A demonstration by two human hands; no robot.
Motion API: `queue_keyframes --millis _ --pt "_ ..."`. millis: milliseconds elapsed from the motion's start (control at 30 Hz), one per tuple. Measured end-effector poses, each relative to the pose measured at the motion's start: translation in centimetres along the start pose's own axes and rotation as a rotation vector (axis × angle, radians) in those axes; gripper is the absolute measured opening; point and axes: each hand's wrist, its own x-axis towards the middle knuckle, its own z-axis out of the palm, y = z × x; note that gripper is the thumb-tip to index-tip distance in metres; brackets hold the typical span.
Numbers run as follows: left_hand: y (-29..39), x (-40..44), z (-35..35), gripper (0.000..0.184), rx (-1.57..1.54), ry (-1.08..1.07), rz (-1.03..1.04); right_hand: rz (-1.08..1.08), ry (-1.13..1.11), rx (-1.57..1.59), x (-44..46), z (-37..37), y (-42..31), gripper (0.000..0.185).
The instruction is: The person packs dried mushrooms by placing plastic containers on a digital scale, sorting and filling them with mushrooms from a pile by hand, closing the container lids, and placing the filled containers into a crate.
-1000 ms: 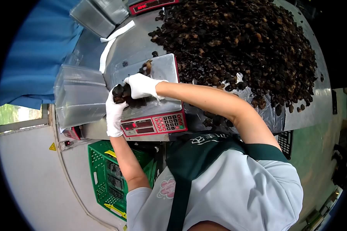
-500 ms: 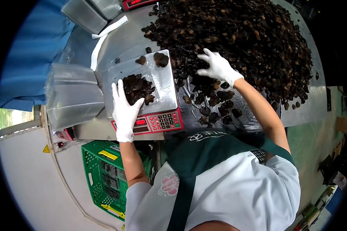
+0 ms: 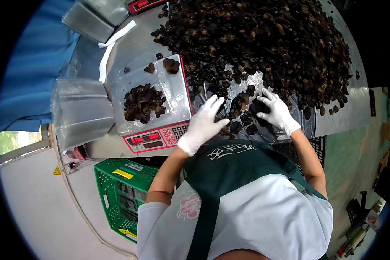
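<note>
Dark brown wood ear mushrooms (image 3: 264, 39) lie in a large heap on the metal table. Smaller loose pieces (image 3: 238, 106) are scattered on the plastic sheet in front of me. My left hand (image 3: 202, 125), in a white glove, hovers or rests at the left of these pieces, fingers apart, with nothing visible in it. My right hand (image 3: 276, 113), also gloved, has its fingers spread against a dark mushroom clump (image 3: 260, 107), partly covering it. To the left, a mushroom pile (image 3: 144, 103) sits on the scale's metal plate (image 3: 173, 106), whose red display is lit.
Clear plastic trays (image 3: 83, 115) are stacked left of the scale, with more trays (image 3: 89, 19) farther back. A white strip (image 3: 110, 47) lies on the table. Below the table edge stands a green crate (image 3: 106, 177) with packed trays inside. Another red scale (image 3: 145, 4) is at the top.
My left hand has left the pile on the scale and moved right to the plastic sheet. My right hand has come back from the heap toward me, and bare sheet now shows there.
</note>
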Motion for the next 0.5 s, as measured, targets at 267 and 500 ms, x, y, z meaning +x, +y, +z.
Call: queue_keyframes --millis 267,500 --pt "-1.0 -0.4 6.1 0.071 0.266 -0.289 0.225 -0.070 0.139 0.041 -1.1 1.4 -1.4 0.049" --pt "-2.4 -1.4 6.6 0.059 0.194 -0.230 0.257 -0.340 0.387 -0.009 5.2 4.2 -5.9 0.032"
